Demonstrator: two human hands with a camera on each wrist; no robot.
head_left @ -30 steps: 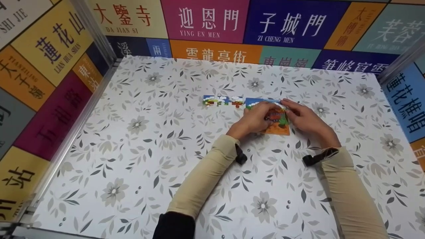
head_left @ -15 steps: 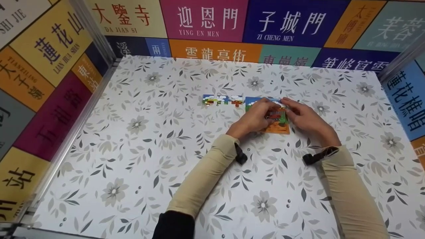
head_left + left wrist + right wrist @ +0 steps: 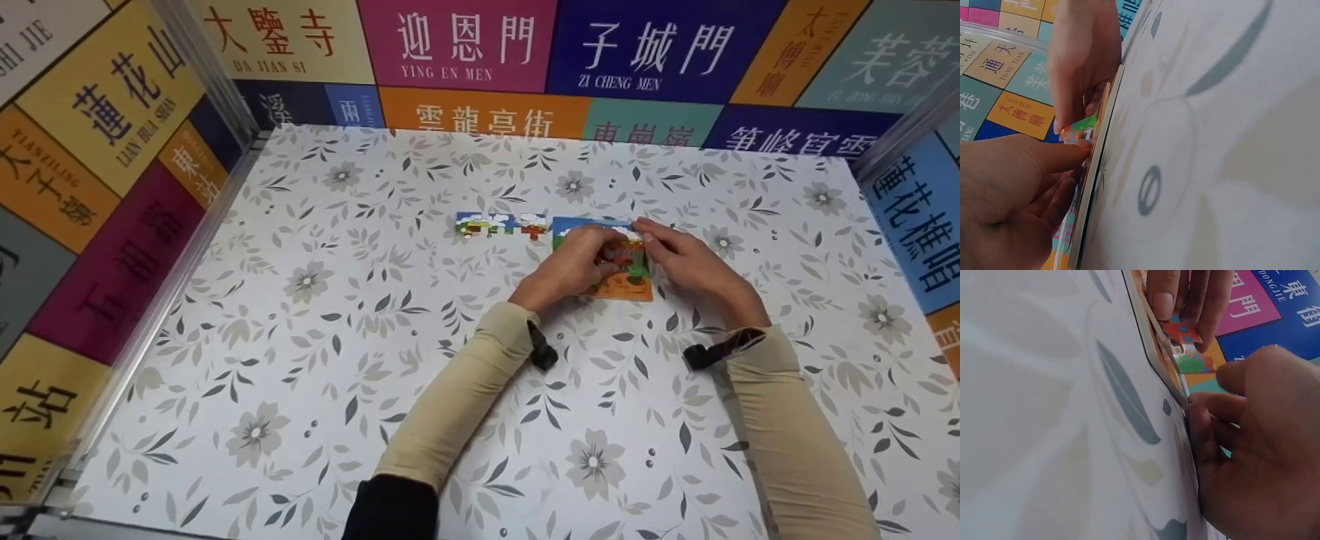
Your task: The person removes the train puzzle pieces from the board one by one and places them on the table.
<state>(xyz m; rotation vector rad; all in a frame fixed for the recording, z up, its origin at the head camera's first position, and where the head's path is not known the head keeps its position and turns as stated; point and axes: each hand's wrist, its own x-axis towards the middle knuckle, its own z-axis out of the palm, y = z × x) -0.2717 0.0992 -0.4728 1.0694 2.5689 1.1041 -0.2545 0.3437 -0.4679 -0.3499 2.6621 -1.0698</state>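
Observation:
A small jigsaw puzzle board (image 3: 626, 290), with blue sky above and orange ground below, lies flat on the table. My left hand (image 3: 574, 262) reaches over its left half. Between its thumb and fingers it pinches a colourful jigsaw puzzle piece (image 3: 1188, 351), which tilts up over the board. The left wrist view has this hand (image 3: 1022, 185) at the board's edge too. My right hand (image 3: 690, 262) is by the board's upper right corner, fingertips at the edge and relaxed, holding nothing. Its fingers (image 3: 1224, 405) lie low beside the board. Both hands cover parts of the picture.
Left of the board, several loose jigsaw pieces (image 3: 501, 223) lie in a short row. A white tablecloth (image 3: 300, 390) with grey flowers and leaves covers the table. Panels (image 3: 457, 52) with coloured lettering stand along the back and sides.
My left thumb and fingers have shifted slightly at the puzzle piece. The right hand, the board and the loose pieces stay practically where they were.

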